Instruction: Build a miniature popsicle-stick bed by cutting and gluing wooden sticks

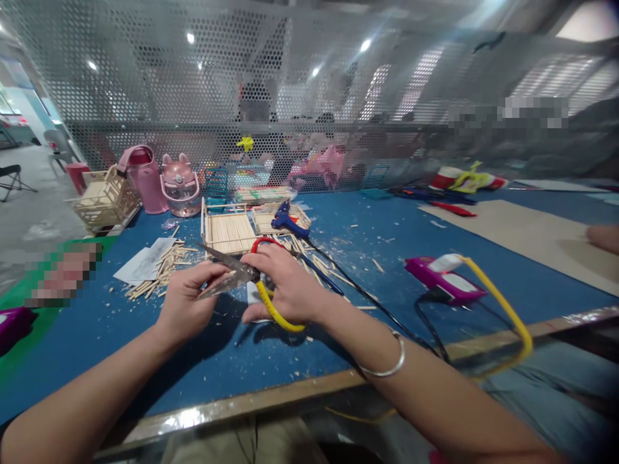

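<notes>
My right hand (pixel 293 283) grips a pair of scissors (pixel 252 275) with one red and one yellow handle. Their blades are spread apart and point left. My left hand (pixel 186 299) is closed in a pinch at the blades; what its fingers hold is too small to make out. Just beyond it, a loose pile of thin wooden sticks (pixel 169 267) lies partly on white paper (pixel 140 263). Behind both hands stands a small stick-built frame (pixel 228 233) with a slatted base. A blue glue gun (pixel 290 222) rests on another stick piece beside it.
A purple power strip (pixel 447 283) with a yellow cord lies right on the blue table (pixel 367 222). Black cables cross the table. A pink bottle (pixel 147 183), a clear jar (pixel 181 190) and a stick model (pixel 104 196) stand back left. Another person's hand (pixel 602 237) touches cardboard (pixel 522 235).
</notes>
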### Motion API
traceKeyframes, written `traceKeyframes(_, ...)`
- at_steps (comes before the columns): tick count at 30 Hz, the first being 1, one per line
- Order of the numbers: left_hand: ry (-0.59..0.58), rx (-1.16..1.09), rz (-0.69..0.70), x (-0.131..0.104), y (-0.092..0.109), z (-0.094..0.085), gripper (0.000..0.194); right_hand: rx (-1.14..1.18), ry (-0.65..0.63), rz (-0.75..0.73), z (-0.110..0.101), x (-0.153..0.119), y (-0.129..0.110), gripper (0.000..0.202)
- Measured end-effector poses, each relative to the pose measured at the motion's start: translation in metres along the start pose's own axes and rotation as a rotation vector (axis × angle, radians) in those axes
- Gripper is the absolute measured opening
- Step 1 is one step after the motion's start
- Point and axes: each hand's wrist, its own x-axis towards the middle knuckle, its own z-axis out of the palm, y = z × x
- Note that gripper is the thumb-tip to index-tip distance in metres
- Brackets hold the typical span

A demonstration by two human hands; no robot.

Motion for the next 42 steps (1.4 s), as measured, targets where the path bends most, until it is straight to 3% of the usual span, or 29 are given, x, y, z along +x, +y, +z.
traceKeyframes(12, 0.022, -0.019, 0.002, -0.001, 0.002, 0.001, 0.015, -0.01, 0.071, -0.004, 0.001, -0.002, 0.002, 0.068)
traceKeyframes(19, -0.046, -0.127, -0.173, -0.001, 0.005, 0.007, 0.019, 0.187, 0.072, 0.037, -0.003, 0.0, 0.003, 0.061)
traceKeyframes(22, -0.038, -0.202, -0.226, -0.002, 0.003, 0.01, 0.023, 0.214, 0.201, 0.16, -0.017, 0.0, 0.004, 0.054)
traceKeyframes(25, -0.06, -0.284, -0.293, -0.002, 0.003, 0.01, 0.024, 0.093, 0.307, 0.401, -0.04, -0.01, 0.003, 0.046)
traceKeyframes(27, -0.07, -0.389, -0.36, -0.001, 0.005, 0.01, 0.022, 0.002, 0.265, 0.527, -0.055, -0.025, 0.0, 0.042)
traceKeyframes(30, -0.071, -0.532, -0.436, 0.0, 0.009, 0.009, 0.02, -0.108, 0.09, 0.641, -0.07, -0.053, -0.003, 0.03)
traceKeyframes(32, -0.091, -0.586, -0.475, 0.002, 0.01, 0.01, 0.022, -0.18, -0.037, 0.717, -0.071, -0.069, 0.001, 0.026)
traceKeyframes(35, -0.099, -0.635, -0.541, 0.004, 0.01, 0.012, 0.028, -0.311, -0.121, 0.792, -0.065, -0.08, 0.015, 0.03)
traceKeyframes(39, -0.032, -0.753, -0.671, 0.006, 0.008, 0.015, 0.034, -0.566, -0.16, 0.763, -0.055, -0.069, 0.022, 0.026)
traceKeyframes(42, -0.005, -0.905, -0.792, 0.006, 0.009, 0.018, 0.037, -0.498, -0.04, 0.483, -0.045, -0.055, 0.004, 0.035)
